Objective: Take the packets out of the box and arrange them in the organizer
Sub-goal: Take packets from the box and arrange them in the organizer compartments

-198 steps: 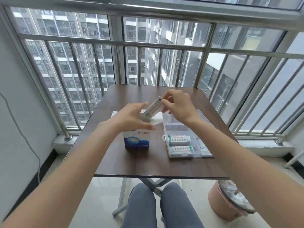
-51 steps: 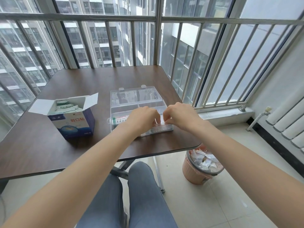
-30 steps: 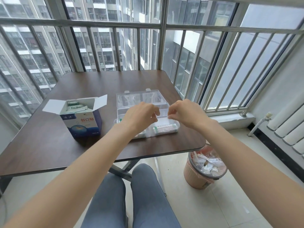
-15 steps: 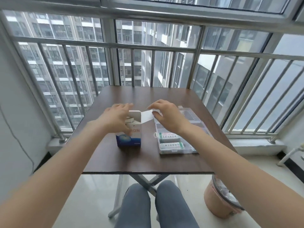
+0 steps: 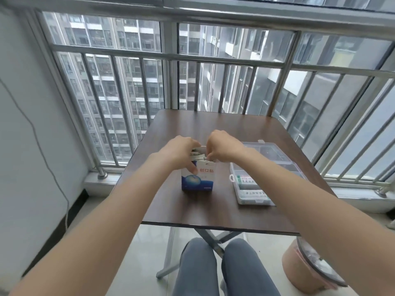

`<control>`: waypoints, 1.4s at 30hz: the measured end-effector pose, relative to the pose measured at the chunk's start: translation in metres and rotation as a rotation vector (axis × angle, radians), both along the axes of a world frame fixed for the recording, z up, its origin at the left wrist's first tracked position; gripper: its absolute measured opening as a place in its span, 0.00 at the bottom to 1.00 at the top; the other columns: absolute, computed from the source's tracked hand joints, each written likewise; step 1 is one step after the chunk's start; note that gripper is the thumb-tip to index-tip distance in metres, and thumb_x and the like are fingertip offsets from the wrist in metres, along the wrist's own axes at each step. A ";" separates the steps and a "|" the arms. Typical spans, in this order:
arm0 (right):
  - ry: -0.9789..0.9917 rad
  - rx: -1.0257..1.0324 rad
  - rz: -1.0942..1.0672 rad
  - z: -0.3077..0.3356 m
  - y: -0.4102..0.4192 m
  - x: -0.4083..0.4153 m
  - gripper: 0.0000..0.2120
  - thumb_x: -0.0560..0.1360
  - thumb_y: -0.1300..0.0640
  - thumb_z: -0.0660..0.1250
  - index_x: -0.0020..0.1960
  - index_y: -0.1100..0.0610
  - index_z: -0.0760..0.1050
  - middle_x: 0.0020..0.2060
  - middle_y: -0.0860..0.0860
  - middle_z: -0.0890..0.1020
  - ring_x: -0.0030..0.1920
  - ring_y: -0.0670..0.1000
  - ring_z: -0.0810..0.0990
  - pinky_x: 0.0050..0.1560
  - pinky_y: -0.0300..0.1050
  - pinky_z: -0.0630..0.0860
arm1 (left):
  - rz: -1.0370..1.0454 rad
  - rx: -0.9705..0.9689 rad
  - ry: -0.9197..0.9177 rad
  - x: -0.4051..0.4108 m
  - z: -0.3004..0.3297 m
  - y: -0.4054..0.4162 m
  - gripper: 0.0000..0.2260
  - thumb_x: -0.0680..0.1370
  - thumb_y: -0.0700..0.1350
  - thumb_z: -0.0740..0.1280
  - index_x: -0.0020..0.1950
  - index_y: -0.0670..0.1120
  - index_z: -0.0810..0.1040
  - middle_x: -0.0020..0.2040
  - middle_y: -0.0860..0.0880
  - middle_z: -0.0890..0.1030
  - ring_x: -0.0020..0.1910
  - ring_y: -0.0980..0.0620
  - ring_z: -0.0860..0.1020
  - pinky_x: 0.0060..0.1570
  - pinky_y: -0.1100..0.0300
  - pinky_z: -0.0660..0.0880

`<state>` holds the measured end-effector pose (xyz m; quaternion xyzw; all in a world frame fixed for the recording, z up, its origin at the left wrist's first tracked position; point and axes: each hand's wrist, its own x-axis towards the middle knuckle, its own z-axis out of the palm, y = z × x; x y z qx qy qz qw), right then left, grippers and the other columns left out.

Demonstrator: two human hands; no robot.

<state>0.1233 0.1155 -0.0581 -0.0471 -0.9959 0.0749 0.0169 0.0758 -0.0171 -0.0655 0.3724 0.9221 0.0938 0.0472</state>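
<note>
Bare skin and cardboard first: the left hand [image 5: 180, 151] wraps the top left of the blue-and-white box [image 5: 197, 178], thumb down its front face, gripping it so it sits upright on the worktop [image 5: 213, 210]. Right hand [image 5: 222, 147] is curled over the open top, fingertips dipped in among the packets [image 5: 197, 155] that poke out there; looks like it's pinching one, though the blur makes the exact packet hard to pick out. Just right of the box, not touching it, sits the clear plastic organizer [image 5: 267, 159], lid open. Two labelled packets lie flat in its near compartments [image 5: 253, 194], the forearm hiding part of them. Past the worktop edge, a pinkish trash bin [image 5: 299, 272] stands on the floor at the right, and grey-trousered knees [image 5: 224, 268] show below.
</note>
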 end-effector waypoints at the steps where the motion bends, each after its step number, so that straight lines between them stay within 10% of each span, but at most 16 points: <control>1: -0.005 -0.003 -0.007 -0.002 0.000 -0.002 0.07 0.71 0.60 0.72 0.47 0.61 0.83 0.46 0.55 0.81 0.45 0.53 0.79 0.49 0.51 0.80 | 0.001 -0.006 0.008 0.000 0.000 0.000 0.37 0.65 0.48 0.79 0.71 0.48 0.68 0.65 0.48 0.75 0.63 0.47 0.72 0.59 0.56 0.69; 12: 0.054 -0.279 -0.130 -0.002 0.008 0.002 0.12 0.77 0.55 0.65 0.50 0.63 0.80 0.48 0.55 0.81 0.54 0.54 0.73 0.58 0.48 0.70 | 0.001 0.011 -0.004 0.002 0.002 -0.001 0.33 0.64 0.48 0.79 0.68 0.49 0.72 0.60 0.48 0.79 0.58 0.47 0.75 0.53 0.57 0.71; 24: 0.450 -0.779 -0.225 0.012 0.020 0.033 0.06 0.80 0.61 0.60 0.47 0.62 0.72 0.37 0.56 0.80 0.26 0.46 0.82 0.26 0.35 0.77 | 0.006 0.008 -0.089 0.006 0.006 -0.005 0.33 0.66 0.47 0.78 0.69 0.50 0.70 0.61 0.50 0.78 0.55 0.50 0.76 0.47 0.60 0.71; 28: 0.444 -1.077 -0.282 0.021 0.036 0.057 0.06 0.79 0.61 0.61 0.49 0.64 0.73 0.39 0.59 0.81 0.30 0.50 0.83 0.29 0.34 0.78 | 0.004 -0.045 -0.197 0.010 0.016 0.000 0.38 0.66 0.52 0.77 0.72 0.48 0.64 0.68 0.48 0.70 0.67 0.46 0.66 0.64 0.53 0.64; 31: 0.459 -1.215 -0.273 0.022 0.049 0.074 0.05 0.79 0.62 0.61 0.48 0.65 0.73 0.38 0.60 0.81 0.30 0.49 0.83 0.30 0.35 0.79 | -0.041 0.292 -0.321 0.034 0.030 0.012 0.42 0.69 0.57 0.73 0.76 0.49 0.56 0.74 0.49 0.62 0.73 0.49 0.59 0.70 0.52 0.59; 35: 0.492 -1.306 -0.208 0.020 0.063 0.098 0.04 0.78 0.63 0.62 0.46 0.63 0.73 0.38 0.60 0.81 0.31 0.50 0.83 0.30 0.35 0.78 | -0.123 0.566 -0.590 0.064 0.036 0.046 0.17 0.81 0.53 0.58 0.64 0.44 0.74 0.58 0.43 0.79 0.57 0.45 0.77 0.61 0.50 0.73; 42: 0.525 -1.255 -0.256 0.013 0.096 0.133 0.05 0.74 0.59 0.69 0.43 0.59 0.75 0.36 0.55 0.81 0.30 0.47 0.77 0.26 0.35 0.70 | -0.101 0.772 -0.967 0.094 0.024 0.084 0.10 0.80 0.40 0.61 0.57 0.36 0.77 0.42 0.43 0.83 0.38 0.54 0.83 0.42 0.64 0.80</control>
